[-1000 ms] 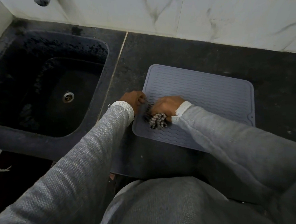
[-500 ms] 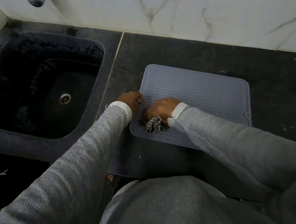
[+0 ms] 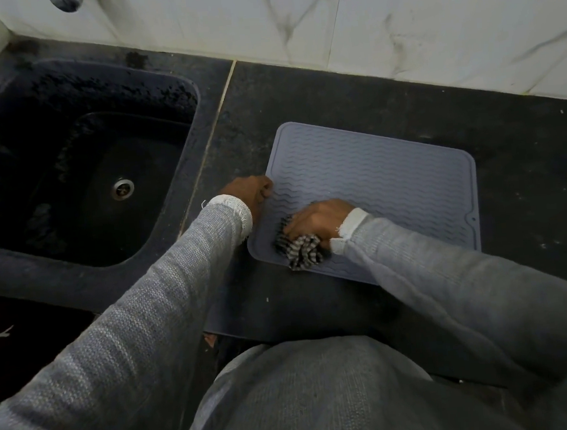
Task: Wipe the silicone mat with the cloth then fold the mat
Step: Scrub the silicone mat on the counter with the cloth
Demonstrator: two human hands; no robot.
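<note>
Seen from above, looking down over a dark stone counter (image 3: 334, 103) backed by white marble-veined wall tiles (image 3: 396, 22) across the top of the frame. Right of centre, lying flat on the counter: a grey silicone mat (image 3: 390, 180), rectangular with rounded corners, covered in wavy raised ridges, a small tab with a hole on its right edge.

At the lower left part of the mat, the right hand (image 3: 316, 221), clenched around a bunched striped black-and-white cloth (image 3: 299, 249) and pressing it down onto the mat surface, cloth bulging out below the knuckles toward the near edge. Arm in a grey knitted sleeve (image 3: 448, 287) with a pale frayed cuff, reaching in from the lower right of the frame.

At the mat's left edge, just above and left of the cloth, the left hand (image 3: 248, 192), curled into a loose fist, fingertips touching the mat's rim; cannot tell whether pinching the edge or only resting against it. Matching grey sleeve running down to the lower left corner.

Filling the left third of the frame: a black sink (image 3: 13, 257) set into the counter, round metal drain (image 3: 122, 188) at its bottom. At the very top left, part of a chrome tap (image 3: 65, 0). Along the bottom centre, grey clothing of the person's body, close to the counter's front edge.
</note>
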